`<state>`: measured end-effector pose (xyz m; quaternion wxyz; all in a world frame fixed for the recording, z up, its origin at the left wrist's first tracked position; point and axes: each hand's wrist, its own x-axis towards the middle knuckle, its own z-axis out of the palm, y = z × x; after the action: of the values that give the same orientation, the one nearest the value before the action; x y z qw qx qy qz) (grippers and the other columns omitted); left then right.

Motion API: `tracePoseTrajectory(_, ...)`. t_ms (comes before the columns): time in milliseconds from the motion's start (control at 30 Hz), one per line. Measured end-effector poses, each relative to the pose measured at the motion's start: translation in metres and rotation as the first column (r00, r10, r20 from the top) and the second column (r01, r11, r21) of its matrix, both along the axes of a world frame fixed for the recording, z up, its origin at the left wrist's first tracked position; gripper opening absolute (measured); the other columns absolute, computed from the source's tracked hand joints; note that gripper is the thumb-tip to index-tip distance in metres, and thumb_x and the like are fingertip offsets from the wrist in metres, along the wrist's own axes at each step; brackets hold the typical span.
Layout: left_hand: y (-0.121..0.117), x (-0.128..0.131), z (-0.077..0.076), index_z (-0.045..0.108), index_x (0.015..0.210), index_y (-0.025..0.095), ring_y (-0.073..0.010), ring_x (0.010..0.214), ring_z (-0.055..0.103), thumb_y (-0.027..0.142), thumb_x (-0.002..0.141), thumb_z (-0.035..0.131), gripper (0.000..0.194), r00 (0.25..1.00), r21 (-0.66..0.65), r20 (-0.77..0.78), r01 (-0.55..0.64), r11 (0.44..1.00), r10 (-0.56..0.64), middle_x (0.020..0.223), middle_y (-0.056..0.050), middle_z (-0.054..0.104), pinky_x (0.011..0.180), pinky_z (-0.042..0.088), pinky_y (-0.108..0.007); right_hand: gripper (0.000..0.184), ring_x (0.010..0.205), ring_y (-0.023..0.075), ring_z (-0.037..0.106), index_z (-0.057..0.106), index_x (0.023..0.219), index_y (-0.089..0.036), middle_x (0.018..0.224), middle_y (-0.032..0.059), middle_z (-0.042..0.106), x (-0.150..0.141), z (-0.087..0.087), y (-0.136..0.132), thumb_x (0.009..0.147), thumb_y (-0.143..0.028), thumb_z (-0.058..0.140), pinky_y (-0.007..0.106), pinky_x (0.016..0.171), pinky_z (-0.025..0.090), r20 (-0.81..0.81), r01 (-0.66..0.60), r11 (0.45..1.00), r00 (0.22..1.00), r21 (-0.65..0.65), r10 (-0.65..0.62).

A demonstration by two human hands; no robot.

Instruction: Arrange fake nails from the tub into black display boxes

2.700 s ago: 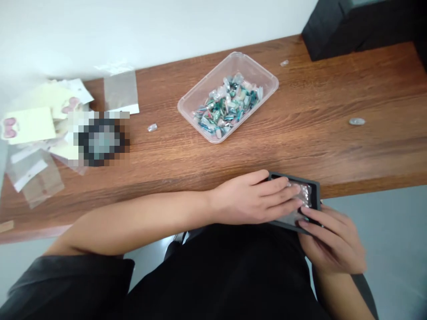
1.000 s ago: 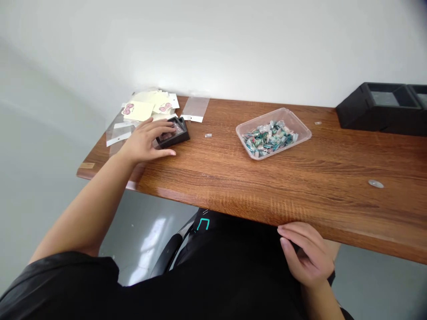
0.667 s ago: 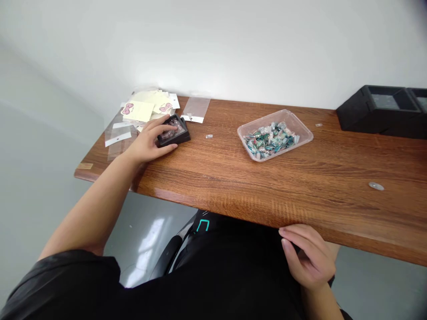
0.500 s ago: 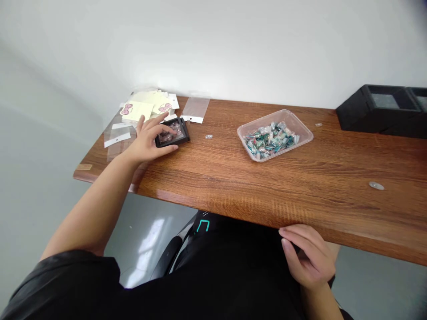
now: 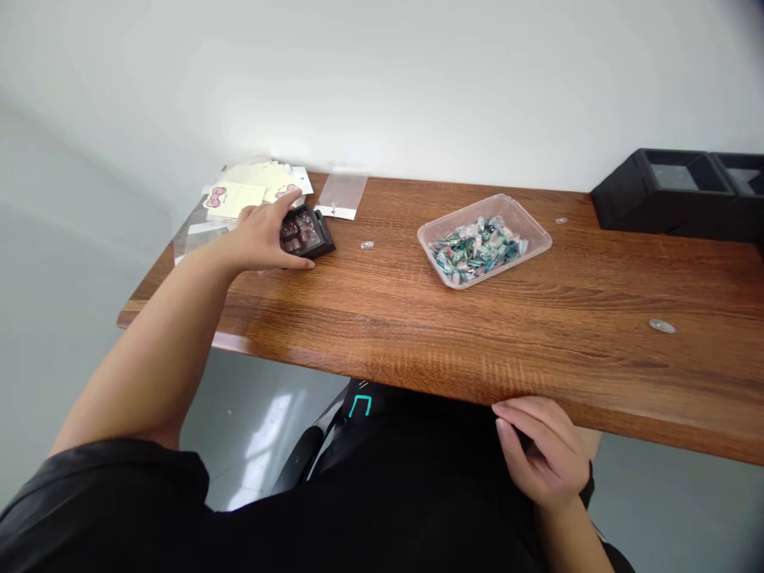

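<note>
My left hand (image 5: 263, 236) reaches over the left part of the table, its thumb on the near side and its fingers at the far side of a small black tray (image 5: 322, 232), gripping it across. Clear and dark pinkish pieces (image 5: 302, 228) show under or inside the tray's top; their kind I cannot make out. The tray seems to sit on or against a second black one. At the table's front edge rests my right hand (image 5: 546, 454), fingers curled together and thumb close to the fingertips, with nothing visible in it.
Cream cards with pink bows (image 5: 237, 199) and clear bags (image 5: 343, 192) lie around the tray. A clear plastic tub (image 5: 519, 213) holds many small teal and white wrapped pieces. Black bins (image 5: 626, 195) stand at the back right. A few loose clear pieces (image 5: 662, 326) dot the wooden table (image 5: 387, 318).
Earlier both hands held a black tray at the front edge; my left hand then went to the tray at left. Its fingers have moved from the tray's top to its sides.
</note>
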<state>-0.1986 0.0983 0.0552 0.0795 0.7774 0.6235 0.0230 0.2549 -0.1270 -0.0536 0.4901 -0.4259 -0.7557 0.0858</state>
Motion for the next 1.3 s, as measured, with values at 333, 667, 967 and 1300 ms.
tracePoseTrajectory(333, 0.005, 0.000, -0.002, 0.014, 0.165, 0.019, -0.0415, 0.137, 0.052, 0.061, 0.074, 0.077, 0.119, 0.999, -0.041, -0.012, 0.046, 0.998, -0.046, 0.158, -0.017, 0.046, 0.115, 0.044, -0.058, 0.024, 0.078, 0.0155, 0.069, 0.073, 0.102, -0.018, 0.089, 0.0046, 0.073, -0.004, 0.001, 0.000, 0.083, -0.003, 0.071, 0.032, 0.070, 0.057, 0.025, 0.020, 0.999, 0.999, 0.037, -0.021)
tracePoseTrajectory(667, -0.080, 0.046, 0.009, 0.006, 0.166, 0.028, -0.0398, 0.138, 0.055, 0.057, 0.074, 0.076, 0.119, 0.966, -0.187, 0.091, 0.254, 0.949, -0.241, 0.160, -0.015, 0.045, 0.117, 0.047, -0.056, 0.024, 0.080, 0.0162, 0.068, 0.074, 0.100, -0.016, 0.091, 0.0055, 0.073, -0.004, 0.000, -0.002, 0.081, -0.002, 0.071, 0.034, 0.072, 0.056, 0.014, 0.015, 1.000, 1.000, 0.011, -0.015)
tracePoseTrajectory(967, -0.084, 0.055, 0.004, 0.015, 0.167, 0.026, -0.0410, 0.142, 0.051, 0.040, 0.069, 0.069, 0.113, 0.941, -0.180, 0.025, 0.336, 0.925, -0.337, 0.157, -0.012, 0.050, 0.120, 0.038, -0.053, 0.025, 0.080, 0.0167, 0.069, 0.074, 0.101, -0.016, 0.090, 0.0053, 0.073, -0.003, 0.000, -0.001, 0.081, -0.001, 0.071, 0.034, 0.072, 0.056, 0.009, 0.029, 1.000, 1.000, 0.004, -0.029)
tracePoseTrajectory(1300, -0.076, 0.041, 0.010, 0.043, 0.152, 0.029, -0.0397, 0.140, 0.050, 0.032, 0.061, 0.064, 0.093, 0.930, -0.202, 0.004, 0.360, 0.911, -0.367, 0.141, -0.009, 0.060, 0.124, 0.031, -0.058, 0.027, 0.079, 0.0156, 0.068, 0.074, 0.102, -0.017, 0.090, 0.0045, 0.073, -0.005, -0.002, -0.001, 0.081, -0.001, 0.071, 0.032, 0.070, 0.055, 0.030, 0.046, 0.998, 0.998, 0.033, -0.047)
